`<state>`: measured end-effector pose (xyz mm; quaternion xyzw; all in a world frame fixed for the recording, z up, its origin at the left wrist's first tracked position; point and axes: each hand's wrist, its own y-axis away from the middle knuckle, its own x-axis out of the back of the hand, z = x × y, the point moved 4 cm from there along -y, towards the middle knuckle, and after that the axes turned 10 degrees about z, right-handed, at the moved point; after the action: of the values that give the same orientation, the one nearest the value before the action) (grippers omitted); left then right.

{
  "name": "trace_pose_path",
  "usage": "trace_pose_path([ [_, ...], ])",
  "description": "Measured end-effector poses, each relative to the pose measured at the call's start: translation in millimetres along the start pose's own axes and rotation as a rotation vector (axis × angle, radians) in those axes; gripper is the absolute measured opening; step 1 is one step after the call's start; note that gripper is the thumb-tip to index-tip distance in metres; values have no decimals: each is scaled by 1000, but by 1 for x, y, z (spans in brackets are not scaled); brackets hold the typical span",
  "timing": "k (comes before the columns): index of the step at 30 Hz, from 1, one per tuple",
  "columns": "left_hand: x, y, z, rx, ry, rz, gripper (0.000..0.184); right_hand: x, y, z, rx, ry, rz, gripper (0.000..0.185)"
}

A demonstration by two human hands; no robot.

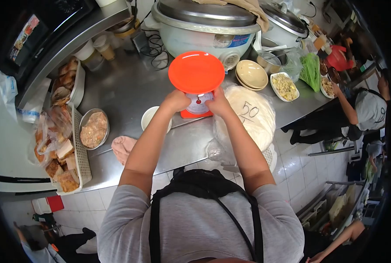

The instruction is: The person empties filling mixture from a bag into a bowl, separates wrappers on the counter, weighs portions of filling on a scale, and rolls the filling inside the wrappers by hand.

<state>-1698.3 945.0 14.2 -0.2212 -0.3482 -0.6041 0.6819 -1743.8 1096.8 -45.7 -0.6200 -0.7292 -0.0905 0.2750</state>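
Note:
An orange kitchen scale (198, 112) stands on the steel counter in front of me. Its round orange pan (196, 72) holds nothing. My left hand (178, 101) grips the left side of the scale's body, and my right hand (218, 104) grips the right side, with the dial showing between them. Close to my right forearm lies a round, pale stack in a clear plastic bag (252, 116), with "50" written on it. A white bowl (149, 118) sits by my left forearm, which partly hides it.
On the left are a bowl of raw minced filling (94, 129), a pink cloth (124, 148) and a white basket (82, 164) of browned food pieces. Behind the scale stands a large lidded rice cooker (195, 39). Beige bowls (251, 73) are at right; co-workers stand beyond, including one (368, 111).

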Motion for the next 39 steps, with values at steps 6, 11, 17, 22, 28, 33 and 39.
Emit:
trace_pose_path([
  [6,5,-1,-26,71,202,-41,51,12,6,-18,-13,-139,16,54],
  [11,60,17,-111,55,75,277,49,31,29,6,114,-178,352,41],
  [17,56,57,-154,481,376,30,47,7,74,10,-184,-461,-78,30],
  [22,45,70,-159,471,452,-50,52,-28,95,-6,-186,-389,-221,30],
  [28,31,63,-167,455,543,-32,51,-44,80,-83,594,109,-125,31],
  [33,28,27,-166,481,606,18,50,-61,76,-85,366,76,-229,29],
  [39,24,-23,-163,487,700,100,46,-60,100,-62,292,199,-248,29],
])
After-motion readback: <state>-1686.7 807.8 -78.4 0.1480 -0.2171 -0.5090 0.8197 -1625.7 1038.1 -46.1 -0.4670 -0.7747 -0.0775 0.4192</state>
